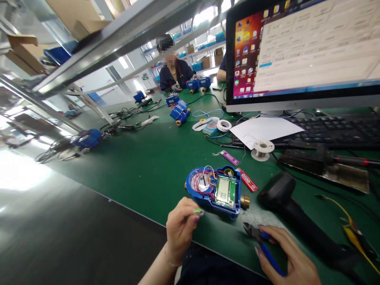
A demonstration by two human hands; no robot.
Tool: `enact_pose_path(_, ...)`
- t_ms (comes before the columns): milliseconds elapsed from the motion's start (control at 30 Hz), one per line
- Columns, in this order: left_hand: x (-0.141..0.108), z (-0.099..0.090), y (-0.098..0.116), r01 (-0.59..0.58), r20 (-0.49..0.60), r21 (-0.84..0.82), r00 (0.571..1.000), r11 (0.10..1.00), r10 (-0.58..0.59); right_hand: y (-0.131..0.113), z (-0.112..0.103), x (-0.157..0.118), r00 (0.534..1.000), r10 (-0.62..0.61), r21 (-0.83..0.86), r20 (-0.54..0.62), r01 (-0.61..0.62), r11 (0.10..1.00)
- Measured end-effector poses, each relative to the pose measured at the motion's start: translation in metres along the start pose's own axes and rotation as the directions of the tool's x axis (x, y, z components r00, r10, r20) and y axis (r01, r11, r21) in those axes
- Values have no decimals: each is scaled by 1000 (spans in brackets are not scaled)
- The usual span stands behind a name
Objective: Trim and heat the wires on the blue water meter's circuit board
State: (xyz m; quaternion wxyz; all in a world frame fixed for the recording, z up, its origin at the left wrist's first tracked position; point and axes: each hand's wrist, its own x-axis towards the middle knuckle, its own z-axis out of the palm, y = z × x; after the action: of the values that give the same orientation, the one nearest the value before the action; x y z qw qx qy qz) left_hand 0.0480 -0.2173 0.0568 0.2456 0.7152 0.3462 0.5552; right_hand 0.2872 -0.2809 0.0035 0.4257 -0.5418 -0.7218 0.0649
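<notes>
My left hand [181, 223] is closed in a pinch on a small green and whitish piece [198, 212], too small to make out its kind. It is beside the near left edge of an open blue water meter [215, 204]. Inside the meter's housing show a circuit board with a display [224, 190], red and yellow wires and a round dial; a brass fitting [245, 202] sticks out on the right. My right hand [292, 253] has its fingers around the blue handles of side cutters [271, 257], whose dark jaws [249, 228] point toward the meter.
A black barcode scanner [305, 221] lies to the right. Red [247, 180] and purple [230, 157] labelled strips, a solder spool [263, 149] and paper [264, 128] lie beyond the meter. A monitor [303, 103] and keyboard [341, 128] stand behind. Across the table sits a co-worker [178, 71] with blue meters [179, 111].
</notes>
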Motion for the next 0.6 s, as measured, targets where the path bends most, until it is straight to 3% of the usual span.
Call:
enact_pose_path(133,-14,14,10,102,138,17,985,995,-103,0,0,-1,1000,11,9,-4,-11,1000)
enact_pose_path(300,-21,28,14,93,78,146,991,985,-105,2,3,-5,999,33,8,-4,-33,999)
enact_pose_path(467,-17,23,9,74,128,58,988,996,-81,2,13,-5,999,6,-89,-38,-10,996)
enact_pose_path(600,-24,17,3,52,195,15,979,999,-54,12,15,-12,993,-94,-223,-72,76,972)
